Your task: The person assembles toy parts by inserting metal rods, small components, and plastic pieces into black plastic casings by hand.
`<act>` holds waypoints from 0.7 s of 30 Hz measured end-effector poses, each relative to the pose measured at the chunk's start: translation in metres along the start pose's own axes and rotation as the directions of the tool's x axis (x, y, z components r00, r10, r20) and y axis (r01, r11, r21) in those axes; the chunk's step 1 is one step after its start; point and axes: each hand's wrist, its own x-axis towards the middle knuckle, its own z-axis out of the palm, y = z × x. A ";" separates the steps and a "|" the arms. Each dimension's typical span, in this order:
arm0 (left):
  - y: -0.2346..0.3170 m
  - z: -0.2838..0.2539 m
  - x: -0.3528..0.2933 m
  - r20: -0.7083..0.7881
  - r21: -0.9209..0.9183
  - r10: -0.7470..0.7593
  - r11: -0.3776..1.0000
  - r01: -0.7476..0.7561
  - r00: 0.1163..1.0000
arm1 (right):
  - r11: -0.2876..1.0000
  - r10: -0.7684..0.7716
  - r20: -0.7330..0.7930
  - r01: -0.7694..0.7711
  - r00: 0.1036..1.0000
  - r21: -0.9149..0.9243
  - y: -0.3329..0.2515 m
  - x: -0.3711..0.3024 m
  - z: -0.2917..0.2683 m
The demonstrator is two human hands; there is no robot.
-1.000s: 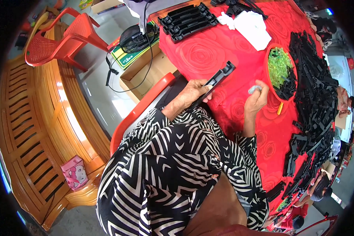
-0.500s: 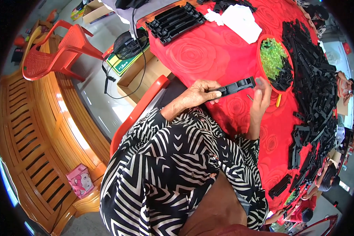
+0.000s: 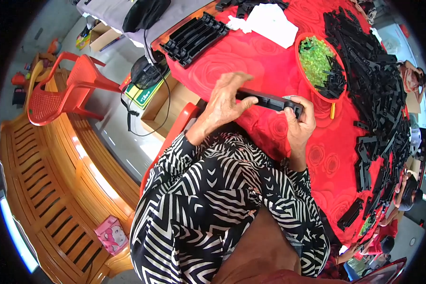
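A long, narrow black plastic part (image 3: 270,101) with a hollow channel is held in front of me, over the red tablecloth (image 3: 281,128). My right hand (image 3: 300,124) pinches its right end between thumb and fingers. At the other end is my left hand (image 3: 226,101), its fingers stretched out and apart, the thumb resting along the part's near side. Beyond my right hand stands a red bowl (image 3: 300,72) of small green translucent pieces (image 3: 315,60) and small black pieces (image 3: 335,81). Several similar long black parts (image 3: 194,39) lie side by side at the table's far left.
A big heap of black plastic parts (image 3: 375,83) covers the table's right side. White paper (image 3: 272,24) lies at the back. On the left are a cardboard box (image 3: 169,99), a black fan (image 3: 146,72), a red chair (image 3: 83,78) and a wooden bench (image 3: 47,189). Other people sit at right.
My right hand has closed on the part's right end, which now tilts down to the right. My left hand has spread its fingers off its grip. The view has shifted slightly.
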 end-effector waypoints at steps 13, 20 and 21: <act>0.025 0.040 -0.009 0.483 -0.769 -0.640 0.017 0.639 0.597 | 0.980 -0.199 -0.340 0.181 0.919 -0.084 0.027 -0.023 0.039; 0.030 0.053 0.001 0.485 -0.819 -0.619 -0.074 0.569 0.618 | 0.973 -0.194 -0.387 0.125 0.902 -0.196 0.045 -0.036 0.046; 0.033 0.053 0.003 0.463 -0.825 -0.652 -0.070 0.561 0.600 | 0.973 -0.193 -0.386 0.123 0.902 -0.197 0.047 -0.038 0.048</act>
